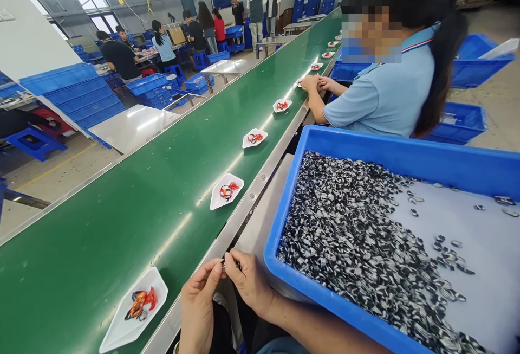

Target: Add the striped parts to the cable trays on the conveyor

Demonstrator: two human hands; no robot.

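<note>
My left hand (197, 310) and my right hand (249, 283) are raised close together just above the belt's metal rail. Their fingertips pinch a small black-and-white striped piece (227, 263), mostly hidden by the fingers. To my right, a blue plastic tray (325, 159) holds a large heap of similar striped pieces (345, 224), its wall near my right forearm. To the left of my hands, a white diamond-shaped dish (134, 310) on the green conveyor belt (122, 218) carries a red-and-orange item with dark parts (140, 302).
Several more white dishes with red items line the belt into the distance. A co-worker in a light blue shirt sits further along, hands together at the belt's edge. Blue crates, steel tables and other people stand beyond the belt.
</note>
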